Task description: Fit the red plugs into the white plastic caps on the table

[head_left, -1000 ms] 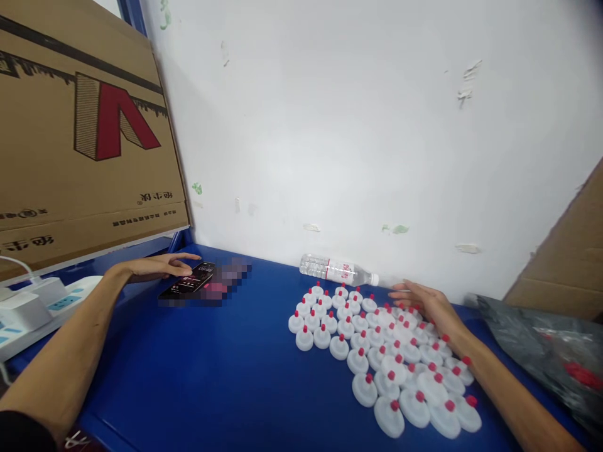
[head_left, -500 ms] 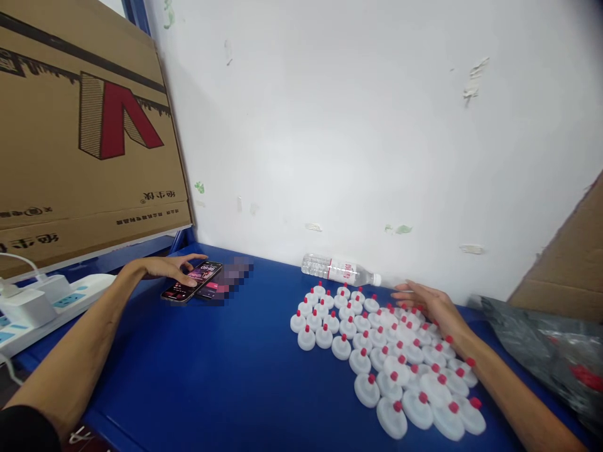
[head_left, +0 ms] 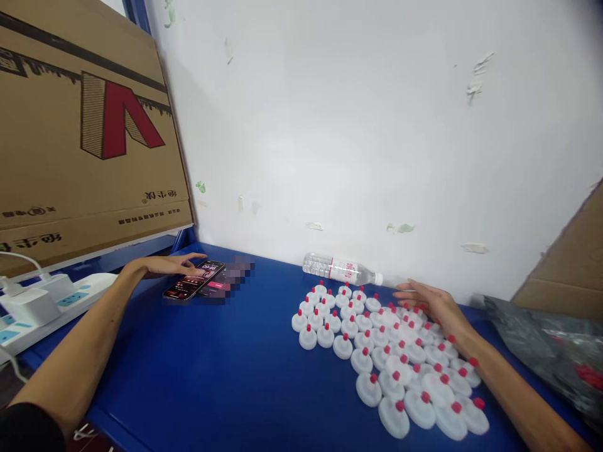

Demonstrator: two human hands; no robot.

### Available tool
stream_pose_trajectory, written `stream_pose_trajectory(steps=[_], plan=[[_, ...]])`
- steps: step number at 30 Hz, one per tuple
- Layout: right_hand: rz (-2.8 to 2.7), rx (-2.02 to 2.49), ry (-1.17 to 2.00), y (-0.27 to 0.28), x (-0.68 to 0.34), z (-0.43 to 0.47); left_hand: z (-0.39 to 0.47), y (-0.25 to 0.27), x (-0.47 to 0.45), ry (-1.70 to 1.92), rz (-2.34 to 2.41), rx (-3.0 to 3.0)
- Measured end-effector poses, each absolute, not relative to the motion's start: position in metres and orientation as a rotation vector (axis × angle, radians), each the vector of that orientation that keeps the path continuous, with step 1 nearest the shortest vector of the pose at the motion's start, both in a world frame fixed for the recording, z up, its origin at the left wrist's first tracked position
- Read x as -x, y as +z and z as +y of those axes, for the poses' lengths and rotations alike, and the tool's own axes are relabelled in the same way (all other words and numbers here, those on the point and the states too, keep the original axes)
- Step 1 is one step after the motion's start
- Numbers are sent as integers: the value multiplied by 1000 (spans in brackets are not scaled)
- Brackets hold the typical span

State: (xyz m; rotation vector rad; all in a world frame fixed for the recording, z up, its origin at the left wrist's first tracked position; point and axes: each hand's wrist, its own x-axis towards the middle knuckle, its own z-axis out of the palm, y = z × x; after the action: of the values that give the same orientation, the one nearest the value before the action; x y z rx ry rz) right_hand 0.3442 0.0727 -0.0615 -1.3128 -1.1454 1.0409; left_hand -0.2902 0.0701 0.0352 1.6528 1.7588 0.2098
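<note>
— Where are your hands on the blue worktop [head_left: 226, 370]?

— Your left hand [head_left: 164, 266] lies flat at the far left, fingers spread, tips touching a lit phone [head_left: 194, 280]; its grip closes on nothing. Your right hand [head_left: 431, 301] rests open over the far edge of the white caps with red tips [head_left: 386, 351], grip loose, nothing held.

— And the containers?

— A clear water bottle [head_left: 342, 270] lies on its side against the wall, just behind the caps, white cap on; you cannot tell how much is in it. A dark plastic bag [head_left: 546, 351] sits at your right, something red showing inside. A cardboard box [head_left: 85, 138] leans at your left, above a power strip [head_left: 51, 301].
</note>
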Motion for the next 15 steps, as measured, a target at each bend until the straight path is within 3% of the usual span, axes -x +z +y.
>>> stream_pose_trajectory(steps=[15], plan=[[-1158,1314,1036,-62,-345,74,74,31,297,179,1736,-1696]])
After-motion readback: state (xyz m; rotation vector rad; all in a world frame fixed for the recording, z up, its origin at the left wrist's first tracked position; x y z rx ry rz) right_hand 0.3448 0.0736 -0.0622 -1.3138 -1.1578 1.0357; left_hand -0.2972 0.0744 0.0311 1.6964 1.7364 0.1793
